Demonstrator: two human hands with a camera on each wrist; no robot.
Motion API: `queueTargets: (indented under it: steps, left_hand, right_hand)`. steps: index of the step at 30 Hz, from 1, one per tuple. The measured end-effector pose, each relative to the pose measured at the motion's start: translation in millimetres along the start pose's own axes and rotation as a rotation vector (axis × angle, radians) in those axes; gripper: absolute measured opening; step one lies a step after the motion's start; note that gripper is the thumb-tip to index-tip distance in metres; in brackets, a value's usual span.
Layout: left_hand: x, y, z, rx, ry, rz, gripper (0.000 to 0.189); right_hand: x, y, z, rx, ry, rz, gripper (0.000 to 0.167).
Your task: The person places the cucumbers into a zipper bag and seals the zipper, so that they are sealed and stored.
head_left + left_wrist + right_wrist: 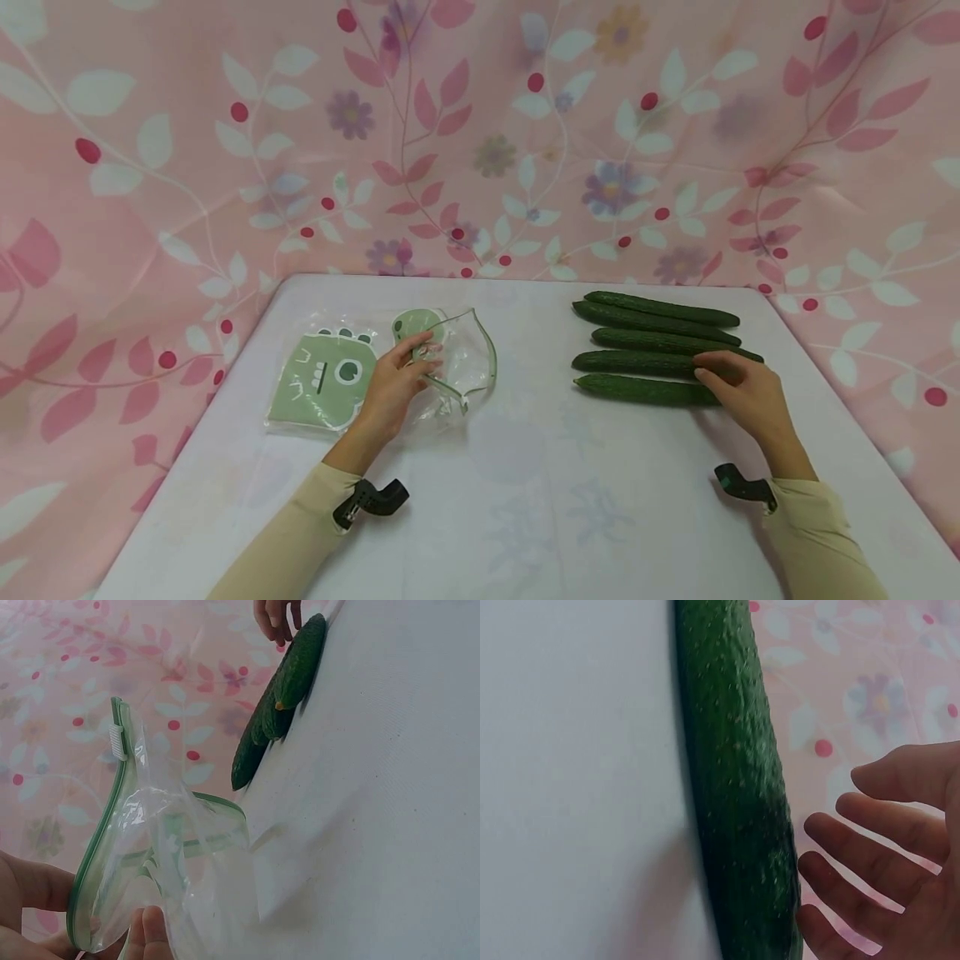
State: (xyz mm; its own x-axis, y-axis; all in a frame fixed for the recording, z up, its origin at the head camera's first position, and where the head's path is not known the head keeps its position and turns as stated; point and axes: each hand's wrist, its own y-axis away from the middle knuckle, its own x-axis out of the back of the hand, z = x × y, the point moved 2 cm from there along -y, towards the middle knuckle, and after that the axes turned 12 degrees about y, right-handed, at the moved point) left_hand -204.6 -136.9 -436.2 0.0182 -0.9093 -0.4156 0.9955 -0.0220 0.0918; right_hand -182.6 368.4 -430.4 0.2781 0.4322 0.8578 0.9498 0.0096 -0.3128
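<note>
My left hand point(390, 387) pinches the rim of a clear zip bag point(180, 862) with green edging and a small white slider. The bag's mouth gapes toward the right in the head view. A pale green printed patch point(408, 323) shows beside the fingertips. Over on the right, several dark green cucumbers point(637, 389) lie side by side on the table. My right hand point(742, 392) hovers over the right ends of the nearest ones. In the right wrist view its fingers are spread and relaxed, fingertips right beside a bumpy cucumber point(735, 772).
A flat clear packet point(288, 408) with a green cartoon monster print lies left of my left hand. A white cloth covers the table point(525, 500). Behind it hangs a pink floral curtain point(480, 125). Black devices point(371, 500) are strapped at both wrists.
</note>
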Motion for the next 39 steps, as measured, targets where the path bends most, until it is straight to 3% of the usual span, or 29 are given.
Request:
queueTargets:
  steps: [20,26,30,39]
  left_hand:
    - [0.3,1.3,-1.7,0.011,-0.01,0.0,0.056]
    - [1.3,1.5,-1.3,0.017,-0.006,0.007,0.054]
    - [2.0,1.0,-0.8,0.012,-0.011,0.014,0.053]
    - [2.1,0.2,-1.7,0.005,-0.019,0.014,0.053]
  right_hand:
    - [0,6.0,23,0.072,0.098,-0.057,0.02]
    - [-3,5.8,28,0.072,0.116,-0.207,0.04]
    - [-4,5.3,31,0.134,0.117,-0.274,0.045]
    - [-9,9.0,42,0.271,0.053,-0.184,0.039]
